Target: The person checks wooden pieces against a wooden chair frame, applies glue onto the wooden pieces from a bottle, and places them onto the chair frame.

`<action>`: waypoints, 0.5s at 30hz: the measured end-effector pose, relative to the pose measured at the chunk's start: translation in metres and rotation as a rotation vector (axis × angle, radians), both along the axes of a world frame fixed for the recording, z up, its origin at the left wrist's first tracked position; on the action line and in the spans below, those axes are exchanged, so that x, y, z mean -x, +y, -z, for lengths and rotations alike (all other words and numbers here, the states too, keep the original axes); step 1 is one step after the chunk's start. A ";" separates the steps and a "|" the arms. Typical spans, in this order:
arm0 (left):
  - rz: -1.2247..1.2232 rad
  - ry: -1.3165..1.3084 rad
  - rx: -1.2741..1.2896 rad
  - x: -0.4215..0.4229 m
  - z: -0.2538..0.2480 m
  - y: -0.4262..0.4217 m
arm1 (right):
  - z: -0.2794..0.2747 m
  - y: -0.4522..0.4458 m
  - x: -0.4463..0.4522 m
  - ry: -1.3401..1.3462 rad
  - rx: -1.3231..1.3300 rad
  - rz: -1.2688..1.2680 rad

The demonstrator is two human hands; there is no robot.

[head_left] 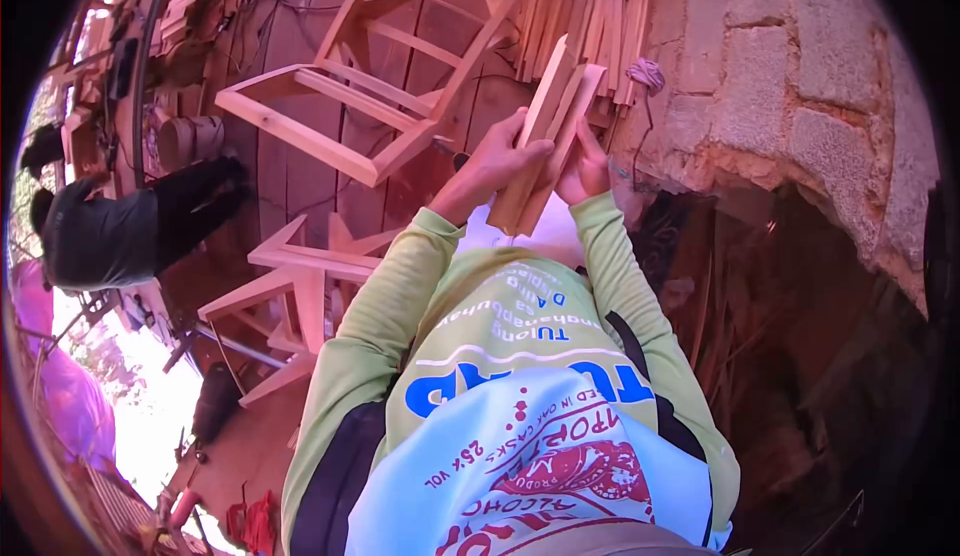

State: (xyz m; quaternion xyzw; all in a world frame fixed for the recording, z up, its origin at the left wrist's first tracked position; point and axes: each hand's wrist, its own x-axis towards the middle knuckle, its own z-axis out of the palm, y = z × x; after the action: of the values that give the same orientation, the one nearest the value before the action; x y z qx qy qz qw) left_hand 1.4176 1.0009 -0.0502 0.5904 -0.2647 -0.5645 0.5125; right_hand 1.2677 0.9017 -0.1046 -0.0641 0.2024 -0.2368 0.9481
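The left hand (500, 161) and right hand (585, 168) are clasping slats (548, 91) just beyond the shirt (530, 301); uneven pressure risks one sliding free. Farther off, a frame (310, 141) is resting near piled sticks (605, 16).

Left edge blown out | lower right dim | purple-pink cast | fisheye curvature, black corners

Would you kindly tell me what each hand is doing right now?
Left hand: closed, holding the wooden pieces.
Right hand: closed on the same pieces, gripping them from the right side.
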 end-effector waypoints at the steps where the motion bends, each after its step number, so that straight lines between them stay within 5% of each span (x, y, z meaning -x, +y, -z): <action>1: 0.005 -0.044 0.004 -0.016 -0.010 0.003 | -0.007 0.000 -0.016 0.013 0.091 -0.035; 5: -0.059 -0.529 0.098 -0.037 -0.029 0.010 | -0.038 -0.002 -0.067 -0.027 0.123 -0.180; 9: -0.178 -0.264 0.036 -0.063 -0.043 0.015 | -0.051 -0.011 -0.099 -0.074 0.139 -0.224; 15: -0.255 -0.244 0.001 -0.122 -0.028 0.017 | -0.044 -0.039 -0.160 0.048 0.135 -0.350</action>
State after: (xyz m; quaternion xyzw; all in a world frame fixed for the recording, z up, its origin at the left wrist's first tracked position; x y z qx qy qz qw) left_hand 1.5398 1.0180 -0.0223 0.6830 -0.2482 -0.4191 0.5443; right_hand 1.4272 0.8631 -0.0606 -0.1674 0.1943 -0.0798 0.9632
